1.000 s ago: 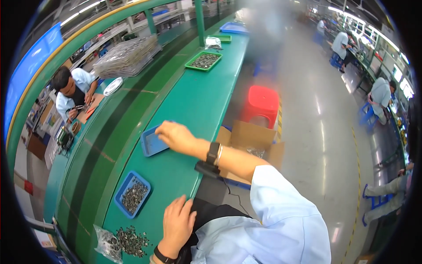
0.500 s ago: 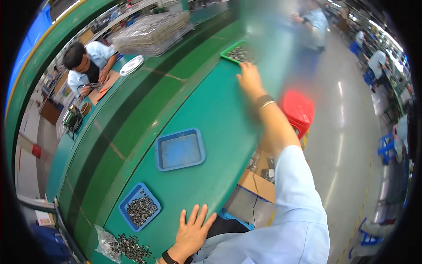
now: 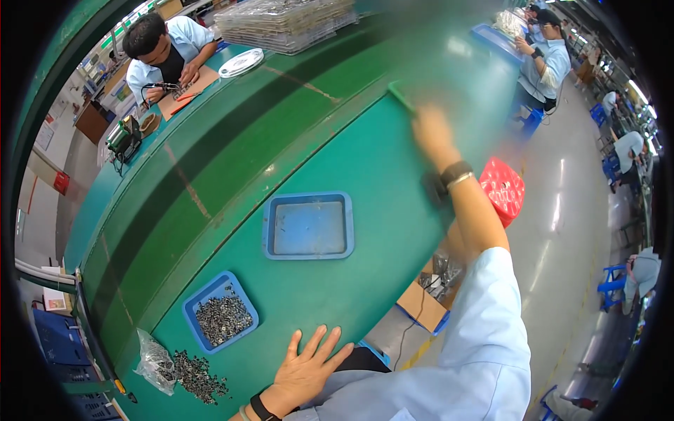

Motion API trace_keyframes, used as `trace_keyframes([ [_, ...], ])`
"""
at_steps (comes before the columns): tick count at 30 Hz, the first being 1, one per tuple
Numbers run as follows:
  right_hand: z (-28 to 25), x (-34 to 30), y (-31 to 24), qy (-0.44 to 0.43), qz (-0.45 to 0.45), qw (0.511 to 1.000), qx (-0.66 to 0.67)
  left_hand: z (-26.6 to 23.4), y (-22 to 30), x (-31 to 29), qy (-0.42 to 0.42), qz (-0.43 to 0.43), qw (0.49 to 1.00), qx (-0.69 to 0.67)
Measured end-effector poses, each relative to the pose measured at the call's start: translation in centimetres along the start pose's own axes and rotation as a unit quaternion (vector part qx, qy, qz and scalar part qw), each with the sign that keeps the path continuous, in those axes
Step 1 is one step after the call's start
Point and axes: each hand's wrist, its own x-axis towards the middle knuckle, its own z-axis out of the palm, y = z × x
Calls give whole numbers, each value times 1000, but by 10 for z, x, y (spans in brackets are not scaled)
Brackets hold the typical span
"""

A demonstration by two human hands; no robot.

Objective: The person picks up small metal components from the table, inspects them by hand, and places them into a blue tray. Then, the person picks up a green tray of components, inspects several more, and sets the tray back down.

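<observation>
My left hand [image 3: 309,370] lies flat at the table's near edge, fingers spread, holding nothing. My right arm reaches far forward, and my right hand [image 3: 433,133] is smeared by motion beside the green tray [image 3: 401,97]. Only that tray's left rim shows; whether my fingers grip it I cannot make out. In the middle of the green table sits a bare blue tray [image 3: 309,255]. Nearer on the left, a second blue tray [image 3: 248,297] holds many small dark metal parts [image 3: 223,319]. A loose pile of similar parts [image 3: 196,377] lies beside a clear plastic bag [image 3: 154,361].
A raised green conveyor belt [image 3: 232,154] runs along the table's left. Across it a person [image 3: 168,56] works on a board. Stacked clear trays [image 3: 284,24] stand at the back. A red stool [image 3: 502,191] and an open carton [image 3: 421,307] are right of the table.
The view has turned somewhat to the left. My right hand stays by the green tray, now more blurred and hiding most of it. My left hand remains flat on the table.
</observation>
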Motion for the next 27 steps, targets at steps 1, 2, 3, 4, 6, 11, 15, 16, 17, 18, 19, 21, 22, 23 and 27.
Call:
trace_keyframes([
  [1, -12, -13, -14, -6, -13, 1000, 20, 2, 0, 1, 11, -3, 1000, -2],
  [2, -25, -29, -28, -12, -24, 999, 40, 3, 0, 1, 22, -6, 1000, -4],
  [3, -41, -46, -42, -17, -40, 997, 64, 2, 2, 1, 23, 2, 1000, -5],
  [4, -60, -63, -53, -23, -54, 995, 85, 0, 3, 1, 21, -4, 1000, -7],
  [6, -99, -94, -74, -97, -54, 984, 142, -4, 4, 0, 16, -19, 1000, -8],
  [11, -140, -147, -76, -73, -82, 981, 160, -3, 4, -1, 31, -2, 999, -20],
  [15, -146, -147, -60, 19, 50, 985, 167, -7, 6, -2, 45, -12, 997, -60],
  [16, -142, -140, -55, -13, 136, 976, 167, -7, 7, -2, 48, -12, 996, -70],
  [17, -141, -133, -49, -44, 222, 960, 163, -8, 8, -2, 52, -10, 995, -81],
  [18, -135, -129, -46, -44, 224, 960, 161, -8, 7, -2, 56, -7, 994, -92],
  [19, -124, -128, -44, -56, 244, 958, 140, -9, 7, -3, 56, -6, 994, -93],
  [21, -107, -121, -43, -82, 279, 951, 100, -9, 7, -6, 70, -6, 992, -105],
  [22, -105, -114, -41, -85, 278, 952, 100, -9, 6, -7, 77, -6, 991, -112],
  [23, -103, -106, -37, -127, 308, 929, 162, -8, 5, -8, 76, -9, 991, -114],
  [27, -83, -110, -2, -187, 297, 884, 308, -4, 0, -9, 97, -11, 986, -136],
])
